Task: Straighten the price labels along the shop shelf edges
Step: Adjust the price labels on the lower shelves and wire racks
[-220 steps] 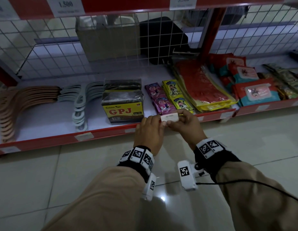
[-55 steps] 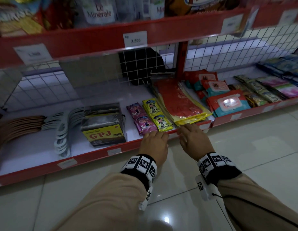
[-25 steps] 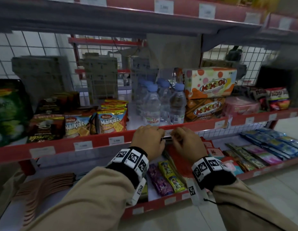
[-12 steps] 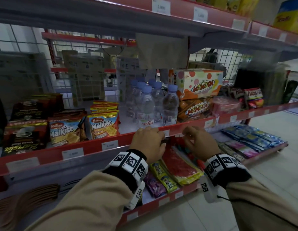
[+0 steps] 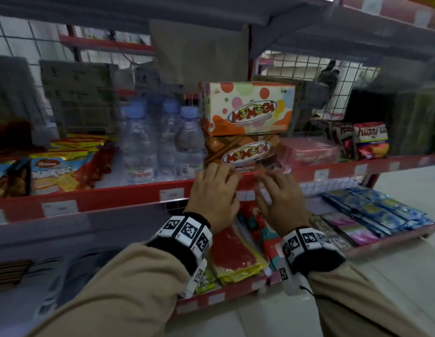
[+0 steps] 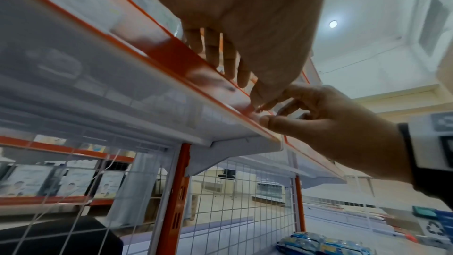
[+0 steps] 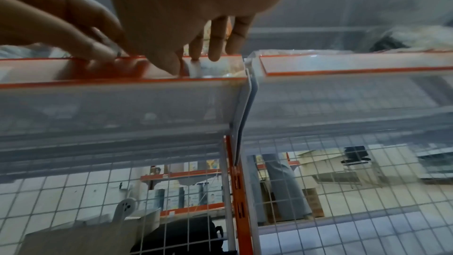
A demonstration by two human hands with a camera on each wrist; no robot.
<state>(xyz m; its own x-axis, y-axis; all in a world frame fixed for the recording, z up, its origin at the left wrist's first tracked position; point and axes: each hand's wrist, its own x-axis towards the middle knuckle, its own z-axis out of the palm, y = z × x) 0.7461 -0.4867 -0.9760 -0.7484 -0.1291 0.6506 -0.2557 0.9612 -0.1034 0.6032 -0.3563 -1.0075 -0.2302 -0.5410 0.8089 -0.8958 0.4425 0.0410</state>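
Both hands are at the red label rail (image 5: 114, 200) of the middle shelf, in front of the lower Momogi box (image 5: 248, 154). My left hand (image 5: 216, 193) hooks its fingers over the rail's top, and its thumb (image 6: 253, 98) presses the front. Just to its right, my right hand (image 5: 277, 198) pinches a small white price label (image 7: 196, 69) at the rail between thumb and forefinger. In the head view the hands mostly hide this label. Other labels (image 5: 172, 193) (image 5: 59, 207) (image 5: 322, 174) sit flat along the rail.
Water bottles (image 5: 163, 142), Malkist packs (image 5: 58, 171) and stacked Momogi boxes (image 5: 248, 110) stand behind the rail. Snack bags (image 5: 369, 139) are further right. The lower shelf holds red packets (image 5: 235, 249) and blue packets (image 5: 381, 210). Another shelf (image 5: 211, 10) hangs overhead, with a wire grid behind.
Both hands rose from the bottom shelf's rail to the middle shelf's rail. In the last half second they slid right, from in front of the bottles to the Momogi boxes.
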